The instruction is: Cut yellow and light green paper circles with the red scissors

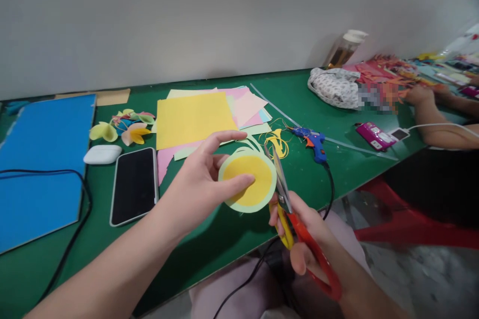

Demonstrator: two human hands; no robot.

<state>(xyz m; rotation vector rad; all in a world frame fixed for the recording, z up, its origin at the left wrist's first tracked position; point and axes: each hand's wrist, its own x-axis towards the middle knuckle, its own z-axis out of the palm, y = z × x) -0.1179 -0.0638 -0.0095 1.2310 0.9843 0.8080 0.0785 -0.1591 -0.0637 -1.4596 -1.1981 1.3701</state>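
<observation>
While the left hand (202,174) pinches a paper disc (256,197), the right hand (314,224) holds parted scissors (283,198). Trimming seems underway; the next snip needs steadiness.

Left hand (215,174): pinches a yellow paper disc (243,194) on a pale green paper circle (229,199), thumb on the yellow face. Right hand (310,224): holds scissors (282,199) with red and yellow handles, blades parted beside the circle's edge. Green table (202,244): yellow sheet (192,117) atop pastel papers (252,104); paper flowers (129,127); white case (103,154) near a dark-screened phone (134,187); blue board (48,159), black cable across it; blue glue gun (312,142) near yellow paper scraps (279,144). Right side: patterned pouch (333,87), lidded bottle (344,50), magenta device (375,136), another person's arm (430,114).
</observation>
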